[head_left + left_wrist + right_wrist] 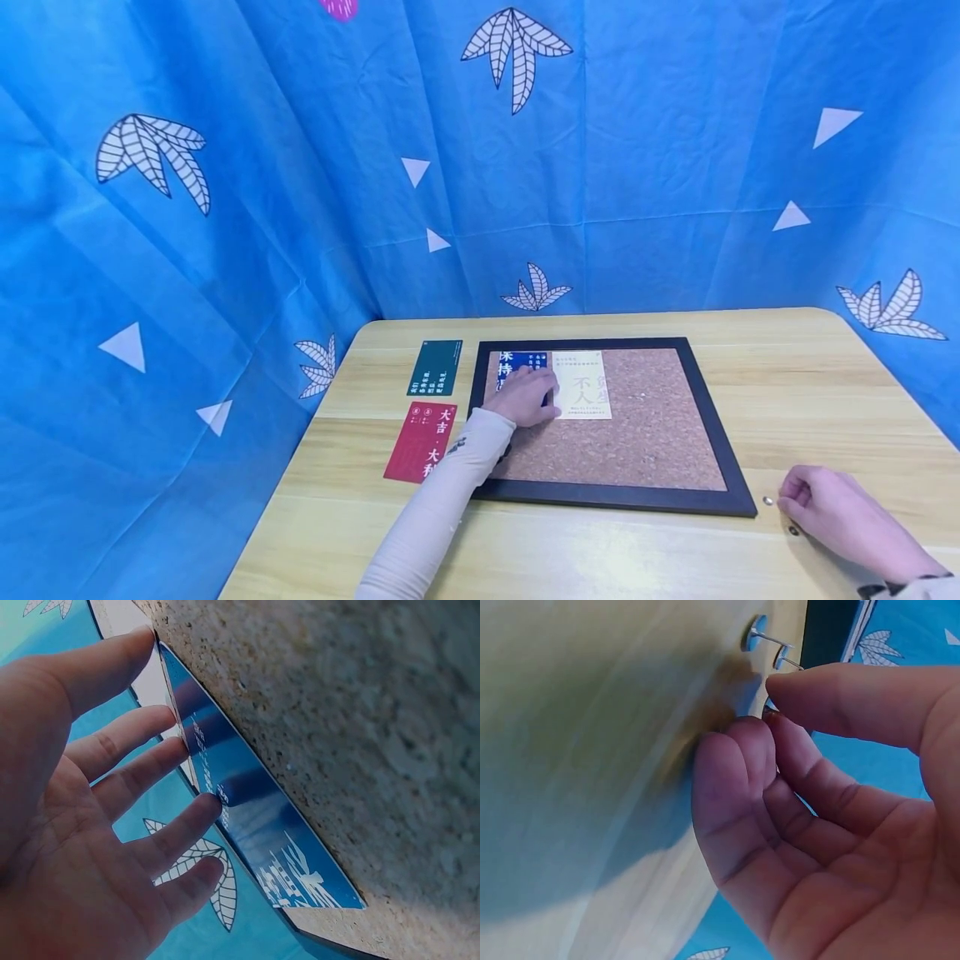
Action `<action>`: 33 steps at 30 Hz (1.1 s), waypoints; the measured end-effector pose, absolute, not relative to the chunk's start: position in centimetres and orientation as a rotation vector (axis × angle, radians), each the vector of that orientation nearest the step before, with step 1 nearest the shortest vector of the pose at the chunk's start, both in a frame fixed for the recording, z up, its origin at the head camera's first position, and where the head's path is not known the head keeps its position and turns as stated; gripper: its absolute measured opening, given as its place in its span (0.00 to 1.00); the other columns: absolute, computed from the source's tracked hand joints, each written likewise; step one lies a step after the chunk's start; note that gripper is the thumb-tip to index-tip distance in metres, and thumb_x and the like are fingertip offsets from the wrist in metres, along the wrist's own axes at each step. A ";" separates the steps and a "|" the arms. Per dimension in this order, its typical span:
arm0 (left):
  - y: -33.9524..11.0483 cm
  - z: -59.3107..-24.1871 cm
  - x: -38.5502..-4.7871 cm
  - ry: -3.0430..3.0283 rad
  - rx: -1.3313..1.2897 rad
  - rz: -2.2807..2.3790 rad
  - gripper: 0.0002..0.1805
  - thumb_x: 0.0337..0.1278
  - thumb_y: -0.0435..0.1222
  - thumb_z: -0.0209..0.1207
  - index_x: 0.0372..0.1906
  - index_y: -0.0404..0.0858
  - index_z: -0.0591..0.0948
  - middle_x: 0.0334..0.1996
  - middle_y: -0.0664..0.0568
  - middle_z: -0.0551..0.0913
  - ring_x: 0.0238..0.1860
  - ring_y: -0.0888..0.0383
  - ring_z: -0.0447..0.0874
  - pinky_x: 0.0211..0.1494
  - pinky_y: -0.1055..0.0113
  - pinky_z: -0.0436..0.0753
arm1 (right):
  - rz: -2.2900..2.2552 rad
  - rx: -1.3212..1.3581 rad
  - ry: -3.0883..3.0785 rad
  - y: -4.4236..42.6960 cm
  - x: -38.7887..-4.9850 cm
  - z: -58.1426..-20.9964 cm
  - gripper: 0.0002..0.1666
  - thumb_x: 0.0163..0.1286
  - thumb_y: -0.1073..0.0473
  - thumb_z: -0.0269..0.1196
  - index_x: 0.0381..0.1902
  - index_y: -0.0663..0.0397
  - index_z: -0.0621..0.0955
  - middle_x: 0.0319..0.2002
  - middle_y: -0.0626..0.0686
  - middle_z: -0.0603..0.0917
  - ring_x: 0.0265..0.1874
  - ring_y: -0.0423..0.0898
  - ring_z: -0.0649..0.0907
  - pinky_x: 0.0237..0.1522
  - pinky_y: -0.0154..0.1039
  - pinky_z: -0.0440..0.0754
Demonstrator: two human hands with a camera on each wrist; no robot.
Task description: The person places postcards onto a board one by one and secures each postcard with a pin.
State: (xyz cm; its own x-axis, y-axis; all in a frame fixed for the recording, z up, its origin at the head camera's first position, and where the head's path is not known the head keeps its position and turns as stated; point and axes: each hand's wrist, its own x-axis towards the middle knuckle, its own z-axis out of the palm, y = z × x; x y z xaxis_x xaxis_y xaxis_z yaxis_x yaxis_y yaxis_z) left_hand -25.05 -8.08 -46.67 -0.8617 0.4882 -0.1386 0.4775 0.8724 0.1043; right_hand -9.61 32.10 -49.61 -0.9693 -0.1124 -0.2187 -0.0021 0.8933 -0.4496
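My left hand point(525, 396) rests over a blue card point(517, 362) with white characters, on a dark-framed cork board point(652, 450). In the left wrist view its fingers point(142, 769) are spread and slightly bent, with fingertips on or close to the blue card. A cream card point(585, 392) lies just right of that hand. Off the board's lower right corner, my right hand point(832, 512) is low over the table. Its thumb and index finger pinch a small metal thumbtack point(769, 709), mostly hidden by the fingertips. Two more thumbtacks point(754, 634) lie points up nearby.
A green card point(436, 367) and a red card point(420, 442) lie on the wooden table point(600, 550), left of the board. A blue patterned curtain point(637, 167) hangs behind the table and along its left side.
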 end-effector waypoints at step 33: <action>-8.0 -46.7 -25.2 2.876 0.732 0.096 0.21 0.68 0.52 0.64 0.61 0.49 0.82 0.68 0.58 0.78 0.56 0.55 0.73 0.64 0.59 0.76 | -0.762 -0.337 2.991 30.3 -14.0 -46.2 0.12 0.73 0.67 0.58 0.44 0.69 0.87 0.33 0.51 0.84 0.26 0.36 0.73 0.26 0.33 0.74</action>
